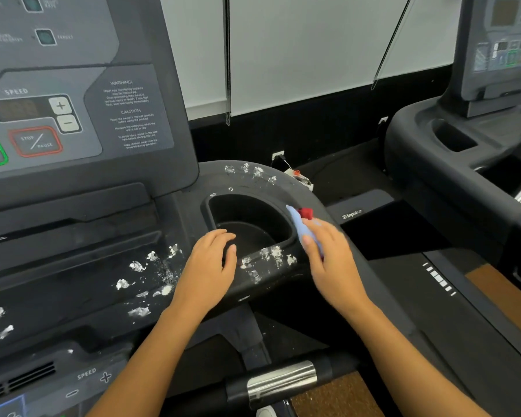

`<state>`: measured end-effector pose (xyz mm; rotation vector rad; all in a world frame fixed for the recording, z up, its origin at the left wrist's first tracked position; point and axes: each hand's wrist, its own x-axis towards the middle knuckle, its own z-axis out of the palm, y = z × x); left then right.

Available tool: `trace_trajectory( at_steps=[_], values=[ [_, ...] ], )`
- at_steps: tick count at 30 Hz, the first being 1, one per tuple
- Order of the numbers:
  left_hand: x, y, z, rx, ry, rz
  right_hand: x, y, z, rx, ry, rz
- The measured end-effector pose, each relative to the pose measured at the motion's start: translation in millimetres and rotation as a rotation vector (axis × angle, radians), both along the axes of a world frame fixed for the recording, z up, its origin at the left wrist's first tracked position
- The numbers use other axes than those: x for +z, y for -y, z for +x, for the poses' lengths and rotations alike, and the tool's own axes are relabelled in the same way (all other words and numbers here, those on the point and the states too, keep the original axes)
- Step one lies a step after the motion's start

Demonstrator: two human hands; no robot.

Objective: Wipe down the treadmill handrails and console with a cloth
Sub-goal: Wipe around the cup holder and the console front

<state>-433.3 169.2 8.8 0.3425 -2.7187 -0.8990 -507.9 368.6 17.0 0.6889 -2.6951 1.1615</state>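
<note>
The treadmill console [82, 121] fills the left, with a black tray deck below it. White foamy smears [151, 275] dot the deck, the far rim [250, 171] and the near rim [268, 257] of the cup holder [253, 218]. My left hand [208, 266] rests on the cup holder's near-left rim, fingers bent loosely over the edge. My right hand [331, 260], blurred, grips a light-blue item [298, 224] with a red tip [306, 212] at the cup holder's right rim. I cannot tell what that item is. The front handrail with its metal sensor plate [280, 380] lies below my arms.
A second treadmill [463, 130] stands to the right across a narrow gap. White blinds with hanging cords [227, 70] cover the wall behind. A wall socket with a plug [278, 156] sits low behind the console.
</note>
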Motion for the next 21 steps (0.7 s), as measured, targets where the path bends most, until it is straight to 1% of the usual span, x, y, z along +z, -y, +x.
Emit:
trace_trajectory(
  at_steps=[2, 6, 9, 13, 16, 18, 21],
  values=[
    [2.2, 5.7, -5.4, 0.017, -0.025, -0.033, -8.7, 0.8, 17.9, 0.003, -0.063, 0.083],
    [5.2, 12.7, -12.7, 0.042, -0.053, -0.050, -28.6, 12.8, 33.2, -0.102, -0.130, 0.300],
    [0.1, 9.5, -12.5, 0.046, -0.051, -0.037, -39.2, 27.0, 43.8, -0.113, -0.166, 0.374],
    [-6.3, 7.0, -12.9, 0.038, -0.039, -0.054, -42.2, 41.7, 57.6, -0.042, -0.225, 0.384],
    [-7.4, 8.1, -11.8, 0.035, -0.038, -0.041, -42.5, 35.8, 56.1, 0.036, -0.265, 0.368],
    [-7.2, 8.1, -10.2, 0.037, -0.041, -0.024, -41.4, 26.9, 49.2, 0.005, -0.244, 0.340],
    [-6.7, 7.3, -8.8, 0.042, -0.048, -0.007, -39.1, 23.4, 36.2, -0.112, -0.176, 0.303]
  ],
)
